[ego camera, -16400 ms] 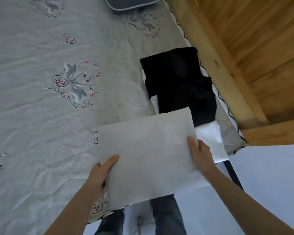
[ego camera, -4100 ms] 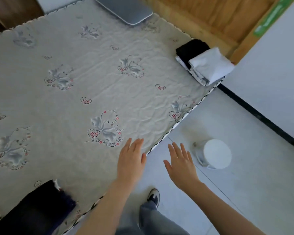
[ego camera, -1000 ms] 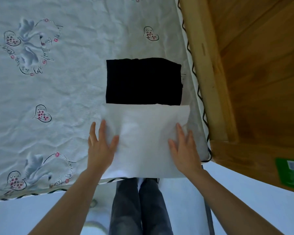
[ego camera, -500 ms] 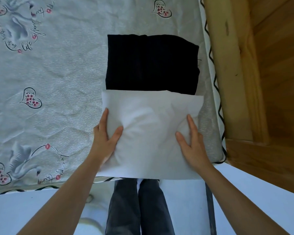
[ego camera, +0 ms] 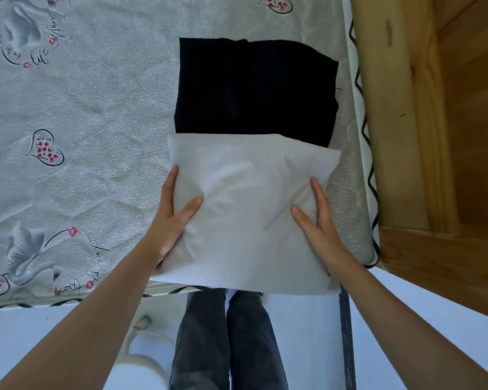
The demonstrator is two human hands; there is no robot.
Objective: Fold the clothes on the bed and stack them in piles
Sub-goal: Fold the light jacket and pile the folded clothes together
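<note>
A white folded garment (ego camera: 248, 209) lies at the bed's near right corner, its near edge hanging past the mattress edge. My left hand (ego camera: 171, 218) holds its left side, thumb on top and index finger along the edge. The rest of that hand's fingers are hidden under the cloth. On the right side, my right hand (ego camera: 317, 220) holds the cloth the same way, thumb pressed into it. A black folded garment (ego camera: 254, 88) sits just beyond, its near edge tucked under the white one.
The bed sheet (ego camera: 90, 136) is grey with swan and heart prints and spreads out to the left. A wooden bed frame (ego camera: 392, 122) and wooden panel rise close on the right. My legs and the pale floor (ego camera: 406, 319) are below the bed edge.
My hands slid from lying flat on top of the white garment to holding its two sides. The view has moved closer to the pile.
</note>
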